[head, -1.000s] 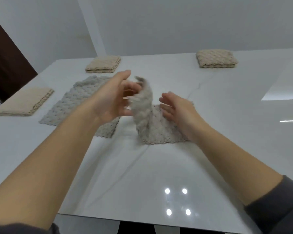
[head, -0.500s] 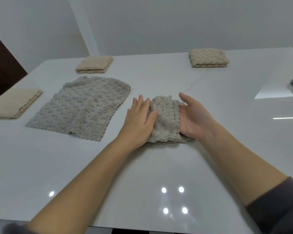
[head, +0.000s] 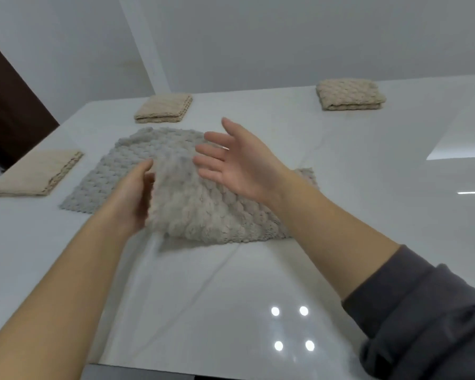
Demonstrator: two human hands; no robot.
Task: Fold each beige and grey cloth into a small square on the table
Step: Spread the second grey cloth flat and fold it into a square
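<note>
Evidently, the half-folded cloth (head: 203, 212), lying on the surface (head: 203, 297) right of an unfolded grey cloth (head: 107, 174), is gripped at its left edge by the left hand (head: 132, 198) for folding over; fingers of the right hand (head: 239, 171) are spread, empty, above it.

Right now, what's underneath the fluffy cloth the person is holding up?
The left hand grips the raised edge of the folded cloth, fingers going underneath; below shows only shadowed white table. Under the flat right part, nothing can be seen.
</note>
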